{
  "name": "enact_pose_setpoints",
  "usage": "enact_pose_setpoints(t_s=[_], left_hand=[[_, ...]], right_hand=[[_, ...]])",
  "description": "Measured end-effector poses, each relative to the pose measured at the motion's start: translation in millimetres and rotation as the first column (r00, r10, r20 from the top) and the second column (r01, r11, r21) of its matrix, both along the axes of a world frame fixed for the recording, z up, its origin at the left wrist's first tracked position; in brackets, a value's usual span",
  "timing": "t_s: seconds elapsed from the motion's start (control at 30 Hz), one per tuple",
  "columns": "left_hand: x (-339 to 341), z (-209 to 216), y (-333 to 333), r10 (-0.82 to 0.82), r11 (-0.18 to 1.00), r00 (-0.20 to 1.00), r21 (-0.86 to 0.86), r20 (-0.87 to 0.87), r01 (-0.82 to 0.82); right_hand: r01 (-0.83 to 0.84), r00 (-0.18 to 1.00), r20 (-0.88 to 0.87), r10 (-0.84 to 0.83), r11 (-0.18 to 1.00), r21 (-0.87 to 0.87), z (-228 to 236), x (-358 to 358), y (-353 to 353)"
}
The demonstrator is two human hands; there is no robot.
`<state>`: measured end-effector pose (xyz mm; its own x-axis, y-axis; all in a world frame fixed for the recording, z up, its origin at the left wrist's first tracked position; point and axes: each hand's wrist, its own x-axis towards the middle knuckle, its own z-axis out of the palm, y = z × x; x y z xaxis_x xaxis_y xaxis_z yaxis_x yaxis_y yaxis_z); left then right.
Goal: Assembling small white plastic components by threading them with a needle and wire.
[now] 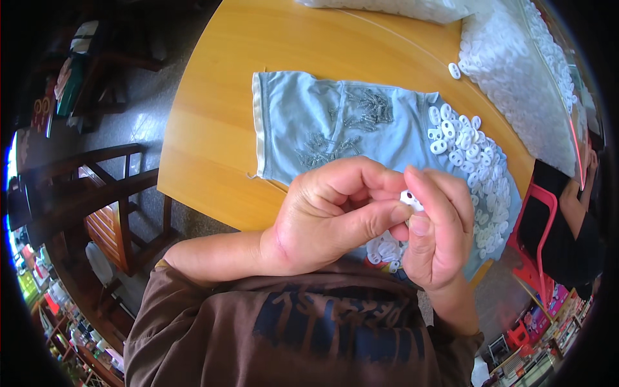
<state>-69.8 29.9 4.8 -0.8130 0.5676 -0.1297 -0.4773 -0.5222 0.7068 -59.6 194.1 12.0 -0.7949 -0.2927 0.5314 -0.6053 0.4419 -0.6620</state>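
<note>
Above the table's near edge, my left hand (342, 213) and my right hand (442, 226) meet, fingertips nearly touching. Between them is a small white oval plastic piece with two holes (411, 199), like a cord lock. The left thumb and forefinger pinch it from one side; the right fingers grip it from the other and partly hide it. Behind the hands lies a light blue cloth (290, 116). Two loose groups of small metal springs (369, 108) rest on it. A heap of similar white pieces (474, 151) covers the cloth's right end, and more white pieces (385, 248) show below my hands.
Along the far right of the wooden table (219, 129) stands a large clear plastic bag (509, 84) full of white pieces. One loose piece (454, 71) lies beside it. A wooden chair (113, 222) is at the left, a red plastic chair (545, 242) and another person's arm (572, 209) at the right.
</note>
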Motion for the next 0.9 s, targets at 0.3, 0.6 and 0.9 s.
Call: enact_pose_setpoints(t_s=[0.3, 0.6, 0.9], left_hand=[[-5.2, 5.7, -9.8, -0.016, 0.999, 0.999, 0.037, -0.049, 0.018], [-17.0, 18.1, -79.3, 0.436, 0.797, 0.809, -0.248, -0.394, -0.551], [-16.0, -61.3, -267.7, 0.829, -0.008, 0.188, -0.348, -0.526, -0.938]], right_hand=[[-0.031, 1.0, 0.004, 0.031, 0.999, 0.018, 6.5, 0.4, -3.3], [0.003, 0.977, 0.207, -0.045, 0.98, 0.197, 20.1, 6.6, 2.0], [-0.089, 0.939, 0.328, -0.1, 0.853, 0.515, 19.8, 11.5, -0.9]])
